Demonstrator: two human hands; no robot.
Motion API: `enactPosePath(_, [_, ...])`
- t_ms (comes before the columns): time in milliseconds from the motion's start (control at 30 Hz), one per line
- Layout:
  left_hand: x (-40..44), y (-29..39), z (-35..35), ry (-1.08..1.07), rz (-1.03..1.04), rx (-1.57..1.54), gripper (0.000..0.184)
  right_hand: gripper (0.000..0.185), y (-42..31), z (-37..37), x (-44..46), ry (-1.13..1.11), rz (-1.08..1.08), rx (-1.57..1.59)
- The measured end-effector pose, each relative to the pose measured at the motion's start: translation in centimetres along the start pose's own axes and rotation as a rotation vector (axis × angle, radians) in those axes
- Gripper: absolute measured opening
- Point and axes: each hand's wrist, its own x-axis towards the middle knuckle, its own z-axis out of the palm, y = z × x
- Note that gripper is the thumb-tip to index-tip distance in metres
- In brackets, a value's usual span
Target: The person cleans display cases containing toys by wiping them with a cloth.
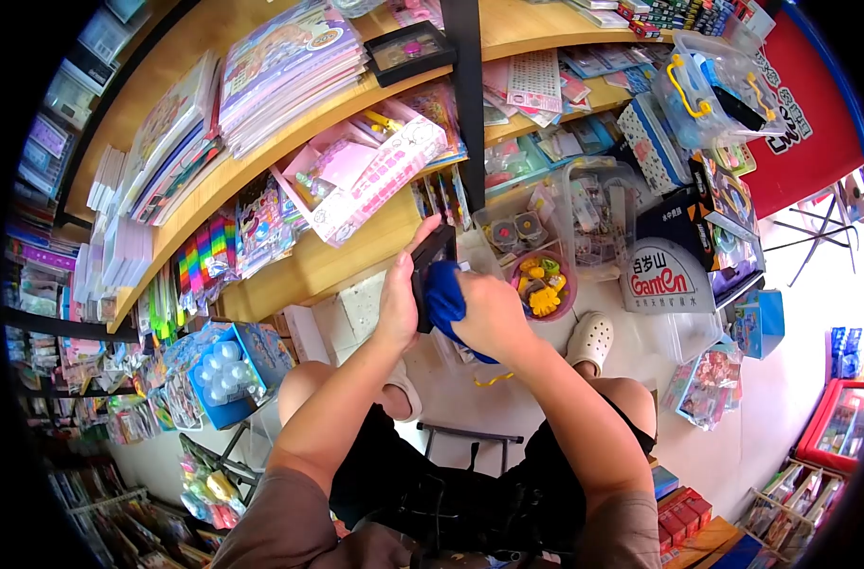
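My left hand [401, 296] grips a dark, flat, box-like item [436, 249] by its side and holds it up on edge. It looks like a shallow black tray, though my hands and the cloth hide much of it. My right hand [491, 315] is closed around a bunched blue cloth [444, 296], which lies against the black item. Beyond my hands, a pink printed box [380, 180] with small things in it rests on the lower shelf. A shallow black tray [410, 51] with a pink object inside sits on the upper shelf.
A black shelf post [464, 104] rises just beyond my hands. Clear bins [598, 213], a pink bowl of yellow toys [544, 284] and a Ganten carton [664, 275] crowd the floor ahead and right. Stacked books [285, 76] fill the upper shelf. A blue box [228, 375] stands left.
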Motion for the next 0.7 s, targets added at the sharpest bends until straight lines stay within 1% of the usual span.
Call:
enactPosePath(67, [-0.1,0.1,-0.4,-0.017,0.012,0.056,0.073,0.023,-0.2,-0.3,-0.2,-0.082,-0.097,-0.077])
enactPosePath(100, [-0.1,0.1,-0.4,-0.024,0.018,0.083,0.074,0.028,0.0,-0.4,-0.2,-0.115,-0.154,-0.095])
enactPosePath(200, [-0.2,1.7,0.3,-0.049,-0.089,-0.136,0.081,0.031,-2.5,-5.6,-0.8,-0.551,0.069,0.428])
enactPosePath(233, [0.2,2.4,0.4,-0.033,-0.093,-0.219,0.086,0.034,-1.0,-3.6,-0.8,-0.664,-0.06,0.471])
enactPosePath(267, [0.6,2.8,0.2,-0.036,-0.069,-0.263,0.086,0.034,0.3,-2.3,-1.4,-0.69,-0.104,0.57])
enactPosePath(333, [0.8,3.5,-0.4,-0.061,-0.065,-0.317,0.087,0.03,0.9,-2.9,-1.7,-0.645,-0.116,0.546])
enactPosePath(400, [0.7,3.8,-0.2,-0.054,-0.077,-0.377,0.088,0.028,0.7,-4.3,-1.9,-0.431,0.09,0.569])
enactPosePath(433, [0.7,3.9,-0.2,-0.051,-0.084,-0.406,0.088,0.037,0.2,-5.3,-1.8,-0.297,0.201,0.539])
enactPosePath(467, [0.7,3.9,-0.4,-0.069,-0.08,-0.408,0.088,0.035,0.9,-4.7,-1.8,-0.151,0.229,0.631])
enactPosePath(533, [0.8,3.6,-0.7,-0.107,-0.073,-0.412,0.088,0.035,1.6,-4.7,-1.6,-0.002,0.244,0.643])
enactPosePath(567, [0.8,3.6,-0.9,-0.113,-0.089,-0.426,0.087,0.034,1.6,-4.2,-1.8,0.106,0.105,0.603])
enactPosePath(667, [0.7,3.9,-0.2,-0.027,-0.149,-0.538,0.086,0.036,0.0,-3.6,-1.8,0.225,-0.176,0.303])
enactPosePath(700, [0.5,4.4,0.3,-0.039,-0.175,-0.562,0.075,0.028,-0.3,-2.8,-2.0,0.207,-0.157,0.161])
